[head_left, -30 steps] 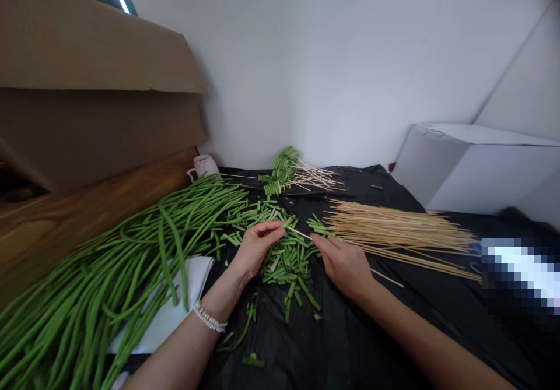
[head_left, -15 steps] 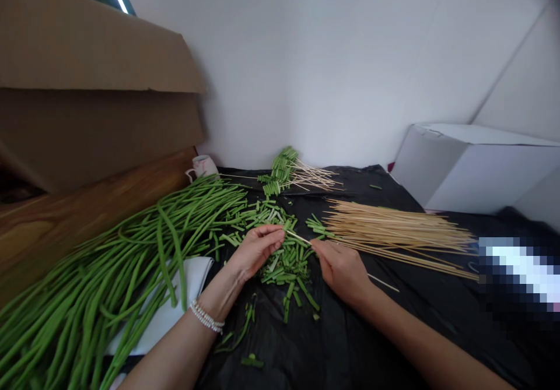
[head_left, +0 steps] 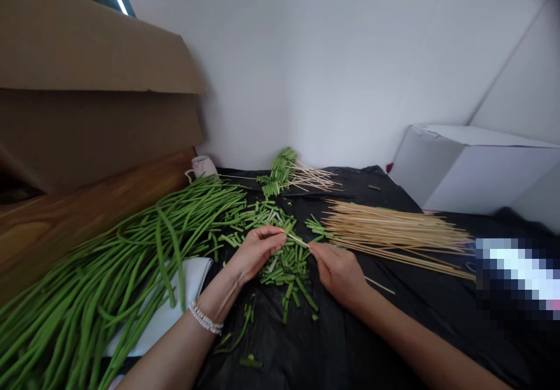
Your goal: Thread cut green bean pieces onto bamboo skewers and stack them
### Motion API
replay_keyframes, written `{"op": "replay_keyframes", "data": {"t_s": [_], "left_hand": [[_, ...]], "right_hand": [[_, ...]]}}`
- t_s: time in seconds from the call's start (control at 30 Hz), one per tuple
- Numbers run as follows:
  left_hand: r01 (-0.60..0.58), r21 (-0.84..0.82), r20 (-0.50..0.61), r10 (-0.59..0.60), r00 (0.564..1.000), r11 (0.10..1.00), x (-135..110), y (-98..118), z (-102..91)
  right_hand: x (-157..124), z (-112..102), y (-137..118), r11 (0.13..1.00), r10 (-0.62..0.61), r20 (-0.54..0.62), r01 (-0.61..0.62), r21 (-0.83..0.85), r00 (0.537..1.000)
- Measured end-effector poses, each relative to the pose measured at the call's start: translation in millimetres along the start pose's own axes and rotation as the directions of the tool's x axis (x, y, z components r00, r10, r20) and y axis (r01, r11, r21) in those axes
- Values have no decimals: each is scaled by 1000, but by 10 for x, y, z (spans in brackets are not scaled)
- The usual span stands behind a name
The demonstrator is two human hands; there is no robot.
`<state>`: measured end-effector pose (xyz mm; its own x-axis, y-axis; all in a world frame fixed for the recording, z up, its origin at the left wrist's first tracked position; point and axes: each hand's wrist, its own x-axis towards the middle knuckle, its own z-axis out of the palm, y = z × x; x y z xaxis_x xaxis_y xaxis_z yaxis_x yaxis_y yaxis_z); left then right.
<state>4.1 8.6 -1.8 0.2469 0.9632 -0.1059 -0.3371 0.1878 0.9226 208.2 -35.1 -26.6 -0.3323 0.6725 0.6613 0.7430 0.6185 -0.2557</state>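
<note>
My right hand point(head_left: 339, 270) is closed around a thin wooden skewer point(head_left: 380, 285), whose back end sticks out behind the palm. The skewer's front end points left to my left hand point(head_left: 259, 251). There the thumb and fingers pinch a short piece of green bean point(head_left: 289, 225) at the skewer's tip; the fingers partly hide it. Cut bean pieces point(head_left: 280, 274) lie heaped under and between both hands. Long whole green beans point(head_left: 131, 262) spread over the left side. To the right of the heap rests a bundle of bare skewers point(head_left: 394, 227).
Skewers threaded with bean pieces point(head_left: 282, 168) are stacked by the wall. A white mug point(head_left: 203, 167) stands near a large cardboard box point(head_left: 100, 58). A white box point(head_left: 472, 162) is at the right. Black plastic sheeting point(head_left: 341, 343) covers the table; a white cloth-like sheet point(head_left: 192, 273) lies under the beans.
Both hands stay nearly in place. The gap between them has narrowed slightly, my right hand being a little closer to the left along the skewer's line.
</note>
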Motion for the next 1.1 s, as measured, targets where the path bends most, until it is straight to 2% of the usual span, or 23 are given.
{"op": "replay_keyframes", "data": {"t_s": [0.23, 0.4, 0.6, 0.67, 0.73, 0.8, 0.87, 1.0, 1.1], "left_hand": [[-20, 47, 14, 20, 1000, 999, -30, 23, 27], [-51, 219, 119, 25, 993, 975, -83, -48, 104], [-62, 265, 163, 19, 986, 962, -87, -133, 158], [-89, 287, 142, 49, 989, 954, -53, -111, 118], [-152, 353, 73, 135, 988, 923, -3, -68, 44], [-219, 468, -46, 272, 961, 856, 49, -32, -43], [-245, 613, -62, 355, 933, 751, 87, -28, -112], [-298, 859, 122, 399, 909, 416, 101, -101, -159], [-341, 917, 240, 395, 887, 207, 90, -136, -167]], "right_hand": [[-13, 1, -7, 1000, -28, -34, 28, 7, 999], [-22, 17, -35, 997, -65, 1, 65, 32, 998], [11, 24, -86, 997, -40, 52, 36, 66, 998], [44, 12, -66, 998, -33, 22, 32, 45, 999], [78, -6, -8, 1000, -22, -58, 22, -1, 998], [97, -27, 79, 998, 4, -130, -11, -54, 992], [97, -42, 171, 994, 57, -148, -70, -88, 987], [69, -35, 269, 986, 120, -121, -133, -100, 985], [53, -10, 259, 989, 114, -92, -122, -87, 989]]}}
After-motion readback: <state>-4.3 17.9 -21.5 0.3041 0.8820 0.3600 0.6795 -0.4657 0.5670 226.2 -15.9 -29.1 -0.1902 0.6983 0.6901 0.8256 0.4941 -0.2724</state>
